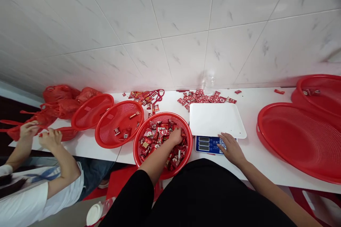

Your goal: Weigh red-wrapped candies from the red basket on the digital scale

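My left hand reaches down into a red plastic basket filled with small wrapped sweets. Its fingertips are hidden among the red packets, so whether they grip one cannot be told. To the right, my right hand rests over the blue keypad panel of a digital scale, its fingers spread and holding nothing. The scale's white tray bears only a few tiny dark specks.
Red packets lie loose behind the scale, beside a clear plastic bottle. A basket with a few sweets stands left; large baskets stand right. At far left, a person's hands handle red bags.
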Tool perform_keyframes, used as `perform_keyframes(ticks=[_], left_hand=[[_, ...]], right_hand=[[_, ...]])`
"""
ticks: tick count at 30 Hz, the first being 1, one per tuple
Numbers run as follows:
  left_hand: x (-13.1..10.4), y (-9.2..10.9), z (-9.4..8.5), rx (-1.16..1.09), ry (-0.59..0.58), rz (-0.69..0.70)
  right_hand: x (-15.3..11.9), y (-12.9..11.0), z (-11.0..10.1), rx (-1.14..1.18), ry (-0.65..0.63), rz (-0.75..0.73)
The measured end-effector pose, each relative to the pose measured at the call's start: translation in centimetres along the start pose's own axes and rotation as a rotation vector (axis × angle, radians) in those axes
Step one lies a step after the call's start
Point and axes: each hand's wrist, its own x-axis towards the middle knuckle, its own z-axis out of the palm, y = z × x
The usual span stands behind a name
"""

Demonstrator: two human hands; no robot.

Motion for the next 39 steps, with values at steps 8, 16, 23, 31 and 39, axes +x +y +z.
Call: perform_keyframes(ticks=[8, 16, 23, 31, 39], left_hand=[[-0.7, 0.0, -4.9, -0.908, -0.009, -0.014], [-3.8, 6.5, -5.9, -1.503, -0.415, 0.143], [-4.7, 10.2, -5.0, -1.499, -0.469, 0.126], [-4.3, 10.4, -4.6, -1.559, -0.421, 0.041], [-4.4, 11.1, -3.0, -1.357, -0.396, 0.127]], right_hand=[[0.4, -0.6, -0.4, 0.165, -0.004, 0.094], [4.6, -8.9, -6.0, 1.056, -0.212, 0.369], [6.0, -9.5, -8.3, 1.380, -0.232, 0.573], [5.1, -7.4, -8.8, 1.527, -0.160, 0.658], [4.8, -7.8, -8.8, 1.684, -0.297, 0.594]])
